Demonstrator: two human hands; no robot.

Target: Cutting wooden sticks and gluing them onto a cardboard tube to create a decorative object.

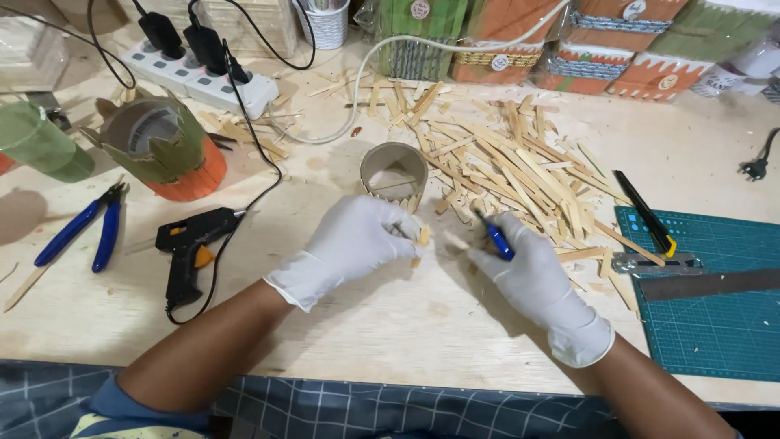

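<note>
Wooden workbench [390, 325], littered with sticks: just below the cardboard ring [393, 172], the left hand [353, 240] pinches a small stick piece [423, 236]; right hand [524, 272] grips a blue-handled cutter [496, 238] beside it. Trimming seems underway; careful alignment is needed.

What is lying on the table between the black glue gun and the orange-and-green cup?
In the head view, only the black cord crosses the bare wooden table between the glue gun and the orange-and-green cup.
</note>
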